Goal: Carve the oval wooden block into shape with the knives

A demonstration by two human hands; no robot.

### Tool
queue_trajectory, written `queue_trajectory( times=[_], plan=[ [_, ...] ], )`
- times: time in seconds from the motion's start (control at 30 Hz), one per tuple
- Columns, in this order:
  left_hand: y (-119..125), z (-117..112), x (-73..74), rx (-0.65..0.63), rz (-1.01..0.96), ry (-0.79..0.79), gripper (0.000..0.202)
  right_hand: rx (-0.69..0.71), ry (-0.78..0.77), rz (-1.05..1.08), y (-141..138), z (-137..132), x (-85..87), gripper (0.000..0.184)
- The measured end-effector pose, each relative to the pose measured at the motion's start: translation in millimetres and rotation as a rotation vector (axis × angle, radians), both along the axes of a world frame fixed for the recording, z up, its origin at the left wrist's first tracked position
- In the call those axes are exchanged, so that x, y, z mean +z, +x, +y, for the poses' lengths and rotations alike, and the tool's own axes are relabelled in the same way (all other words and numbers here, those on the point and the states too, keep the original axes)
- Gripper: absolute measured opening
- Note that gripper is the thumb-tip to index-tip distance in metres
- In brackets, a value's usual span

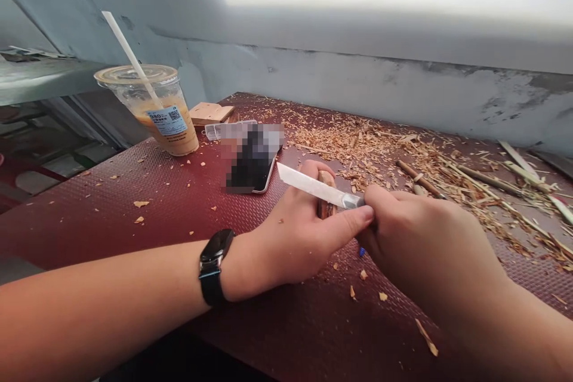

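My left hand (295, 230), with a dark watch on its wrist, is closed round a small piece of wood (326, 209). Most of the wood is hidden by the hand; a pale cut top and reddish-brown side show. Wrapped round the handle of a utility knife (313, 187) is my right hand (416, 233). The knife's wide pale blade points left and lies across the wood in view. Whether its edge touches the wood I cannot tell. My left thumb reaches to the knife's neck beside my right hand.
A phone (253, 161) lies beyond my left hand, near a clear plastic case (215, 131) and a wooden block (210, 112). An iced drink cup (165, 131) with a straw stands at the left. Shavings (358, 143) and thin sticks (421, 179) cover the table's (179, 209) back and right.
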State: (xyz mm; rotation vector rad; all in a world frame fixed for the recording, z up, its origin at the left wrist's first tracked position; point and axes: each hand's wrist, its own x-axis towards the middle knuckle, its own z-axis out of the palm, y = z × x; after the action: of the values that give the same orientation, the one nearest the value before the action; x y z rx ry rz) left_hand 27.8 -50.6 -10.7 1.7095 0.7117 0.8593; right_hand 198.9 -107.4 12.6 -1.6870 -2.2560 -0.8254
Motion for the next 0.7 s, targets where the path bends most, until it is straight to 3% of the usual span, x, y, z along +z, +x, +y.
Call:
queue_trajectory(
  times=[0.17, 0.27, 0.37, 0.57, 0.7],
  plan=[
    [-7, 6, 13.2, -0.148, 0.101, 0.003, 0.033, 0.208, -0.066, 0.051, 7, 7, 1.7, 0.02],
    [-13, 12, 21.2, -0.212, 0.211, -0.008, 0.06, 0.242, -0.147, 0.036, 10, 9, 7.5, 0.02],
    [-15, 17, 19.1, -0.168, 0.298, 0.045, 0.079, 0.212, -0.218, 0.013, 11, 9, 10.4, 0.019],
    [-12, 26, 6.5, -0.042, 0.264, 0.292, 0.064, 0.176, -0.176, 0.011, 15, 12, 4.8, 0.016],
    [-10, 23, 7.9, -0.029, 0.251, 0.241, 0.053, 0.188, -0.108, -0.01, 16, 13, 1.6, 0.02]
  ],
)
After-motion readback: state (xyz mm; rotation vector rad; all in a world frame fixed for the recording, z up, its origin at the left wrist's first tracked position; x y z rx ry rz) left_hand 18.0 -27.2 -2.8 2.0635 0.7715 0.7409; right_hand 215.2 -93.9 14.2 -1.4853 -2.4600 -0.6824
